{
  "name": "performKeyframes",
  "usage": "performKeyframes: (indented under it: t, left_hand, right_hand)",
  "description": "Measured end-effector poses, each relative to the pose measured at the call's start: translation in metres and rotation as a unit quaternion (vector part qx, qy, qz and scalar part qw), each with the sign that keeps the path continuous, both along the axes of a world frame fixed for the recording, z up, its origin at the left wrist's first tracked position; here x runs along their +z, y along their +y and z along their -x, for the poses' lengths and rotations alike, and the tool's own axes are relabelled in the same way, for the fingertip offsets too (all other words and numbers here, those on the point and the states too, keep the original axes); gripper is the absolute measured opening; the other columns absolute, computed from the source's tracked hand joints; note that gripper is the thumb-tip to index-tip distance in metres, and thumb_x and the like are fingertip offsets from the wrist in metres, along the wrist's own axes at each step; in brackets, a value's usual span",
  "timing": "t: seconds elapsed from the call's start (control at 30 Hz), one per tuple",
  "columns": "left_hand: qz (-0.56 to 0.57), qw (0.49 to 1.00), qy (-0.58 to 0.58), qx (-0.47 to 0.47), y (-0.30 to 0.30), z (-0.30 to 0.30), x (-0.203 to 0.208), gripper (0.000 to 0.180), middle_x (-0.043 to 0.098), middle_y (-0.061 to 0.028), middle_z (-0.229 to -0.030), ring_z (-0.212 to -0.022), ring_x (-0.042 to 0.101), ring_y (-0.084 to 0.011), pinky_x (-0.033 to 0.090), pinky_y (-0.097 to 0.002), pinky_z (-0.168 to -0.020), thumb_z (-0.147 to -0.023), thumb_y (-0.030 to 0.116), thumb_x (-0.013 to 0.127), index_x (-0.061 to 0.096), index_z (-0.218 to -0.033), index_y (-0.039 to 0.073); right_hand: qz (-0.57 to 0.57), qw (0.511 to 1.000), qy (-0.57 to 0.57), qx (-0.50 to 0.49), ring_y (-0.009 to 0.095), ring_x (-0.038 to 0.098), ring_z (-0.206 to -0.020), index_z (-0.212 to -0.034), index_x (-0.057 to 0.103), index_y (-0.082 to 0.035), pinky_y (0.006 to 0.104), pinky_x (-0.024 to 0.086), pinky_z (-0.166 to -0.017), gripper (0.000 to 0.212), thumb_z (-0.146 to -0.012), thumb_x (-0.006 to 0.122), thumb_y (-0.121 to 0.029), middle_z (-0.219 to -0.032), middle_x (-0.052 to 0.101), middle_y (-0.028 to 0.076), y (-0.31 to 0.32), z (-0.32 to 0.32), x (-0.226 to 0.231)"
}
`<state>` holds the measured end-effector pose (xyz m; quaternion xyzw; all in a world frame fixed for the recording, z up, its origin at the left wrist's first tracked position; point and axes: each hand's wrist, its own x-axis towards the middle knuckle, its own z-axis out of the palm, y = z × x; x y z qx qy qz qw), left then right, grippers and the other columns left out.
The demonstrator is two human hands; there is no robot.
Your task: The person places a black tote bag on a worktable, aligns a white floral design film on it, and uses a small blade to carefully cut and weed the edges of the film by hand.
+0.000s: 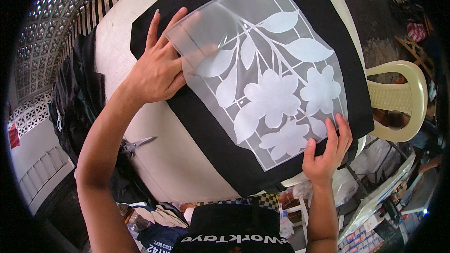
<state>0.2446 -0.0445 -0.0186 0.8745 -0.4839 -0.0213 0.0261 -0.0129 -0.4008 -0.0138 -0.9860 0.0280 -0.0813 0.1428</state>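
Note:
A translucent film sheet (206, 33) carries white flower and leaf shapes (272, 94) and thin crossing lines. It lies at a slant over a black cloth (197, 126). At the sheet's upper left edge is my left hand (159, 68), its fingers spread. Two of those fingers reach beneath the film and show through it; the other two extend past it over the cloth. My right hand (326, 152) is at the lower right edge, fingertips resting on the sheet and thumb apart from them.
Under the cloth is a pale table (154, 159) with a curved edge. Scissors (136, 145) lie near its left edge, beside dark fabric (77, 98). A cream plastic chair (415, 98) stands at the right. Clear plastic bags (375, 164) are at the lower right.

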Motion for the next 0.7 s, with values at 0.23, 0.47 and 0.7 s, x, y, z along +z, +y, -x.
performKeyframes:
  t: [0.23,0.47,0.7]
  left_hand:
    - [0.013,1.000,0.012,0.003,-0.017,-0.015,-0.005,0.052,0.026,-0.0107,-0.172,-0.162,0.010,-0.0323,-0.012,-0.0561,-0.128,-0.095,0.032,0.056,0.059,-0.146,0.044]
    - [0.048,0.998,-0.017,-0.024,-0.031,-0.032,-0.008,0.061,0.026,-0.0149,-0.172,-0.162,0.012,-0.0267,-0.009,-0.0485,-0.130,-0.091,0.065,0.059,0.062,-0.145,0.038]
    - [0.024,0.998,-0.011,-0.061,-0.026,-0.039,-0.007,0.059,0.031,-0.0128,-0.170,-0.162,0.012,-0.0259,-0.012,-0.0492,-0.130,-0.088,0.060,0.064,0.063,-0.144,0.040]
  right_hand:
    - [0.007,1.000,-0.007,0.003,0.046,0.047,-0.136,-0.136,0.058,0.001,0.0568,0.040,-0.111,0.050,-0.096,0.061,-0.028,-0.147,0.051,0.025,-0.001,0.000,-0.002]
    - [0.008,1.000,-0.005,0.004,0.046,0.047,-0.136,-0.137,0.058,0.001,0.0572,0.040,-0.111,0.050,-0.095,0.061,-0.027,-0.147,0.051,0.025,0.000,-0.001,-0.001]
    - [0.002,1.000,-0.003,0.002,0.046,0.047,-0.137,-0.138,0.057,0.001,0.0578,0.040,-0.111,0.051,-0.095,0.061,-0.027,-0.147,0.050,0.025,-0.001,0.000,-0.001]
